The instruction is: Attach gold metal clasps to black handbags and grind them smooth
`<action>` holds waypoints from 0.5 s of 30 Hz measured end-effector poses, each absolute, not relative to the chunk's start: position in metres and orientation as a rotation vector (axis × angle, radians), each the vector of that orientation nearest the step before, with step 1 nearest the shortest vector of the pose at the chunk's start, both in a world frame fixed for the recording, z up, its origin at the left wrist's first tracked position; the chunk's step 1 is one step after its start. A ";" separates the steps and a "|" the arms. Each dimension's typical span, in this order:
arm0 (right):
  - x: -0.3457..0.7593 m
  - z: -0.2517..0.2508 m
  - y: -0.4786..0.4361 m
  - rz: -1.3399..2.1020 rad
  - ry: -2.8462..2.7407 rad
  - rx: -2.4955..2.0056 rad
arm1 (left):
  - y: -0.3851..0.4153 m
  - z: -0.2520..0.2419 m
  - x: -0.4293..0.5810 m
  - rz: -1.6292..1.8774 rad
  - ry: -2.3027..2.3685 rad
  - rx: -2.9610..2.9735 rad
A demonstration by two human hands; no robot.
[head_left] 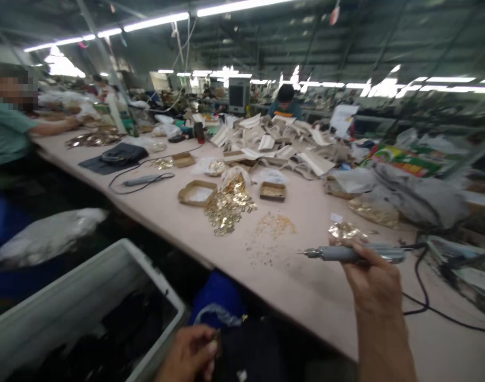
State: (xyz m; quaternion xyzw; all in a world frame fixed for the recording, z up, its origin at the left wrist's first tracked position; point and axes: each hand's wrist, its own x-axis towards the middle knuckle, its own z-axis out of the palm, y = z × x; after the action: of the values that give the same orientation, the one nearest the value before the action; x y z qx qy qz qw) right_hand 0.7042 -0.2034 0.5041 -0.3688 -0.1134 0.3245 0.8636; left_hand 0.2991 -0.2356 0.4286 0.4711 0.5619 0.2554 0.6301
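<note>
My right hand (375, 276) is wrapped around a grey electric screwdriver (345, 253), which is held level above the table with its thin bit pointing left. A dark cord runs from its back end. Low in the view, my left hand (192, 353) is closed in a pinch at the edge of a dark fabric piece (250, 353); the small thing between its fingers is too blurred to name. On the table ahead lie a heap of gold metal fittings (226, 209), scattered small gold pieces (278, 225) and a smaller pile of shiny fittings (345, 231) behind my right hand.
A white bin (87, 286) with dark items stands at lower left. Cardboard trays (197, 192), a second grey screwdriver (141, 180), a dark bag piece (114, 157) and a big pile of beige strips (282, 140) lie on the table (306, 302). Co-workers sit at left and far side.
</note>
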 end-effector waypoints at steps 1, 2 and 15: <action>0.687 0.505 -0.217 0.697 -0.259 -0.807 | -0.236 0.422 0.299 0.626 1.143 1.051; 0.669 0.507 -0.229 0.725 -0.271 -0.839 | -0.237 0.416 0.298 0.673 1.076 1.011; 0.509 0.501 -0.293 1.011 -0.418 -1.037 | -0.252 0.410 0.311 0.790 1.097 0.885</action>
State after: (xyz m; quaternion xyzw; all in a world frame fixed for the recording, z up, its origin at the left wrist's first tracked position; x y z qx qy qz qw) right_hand 0.5088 -0.2926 0.5014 -0.4707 -0.1898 0.4589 0.7292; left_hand 0.3115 -0.2515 0.4095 0.3959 0.4906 0.3535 0.6910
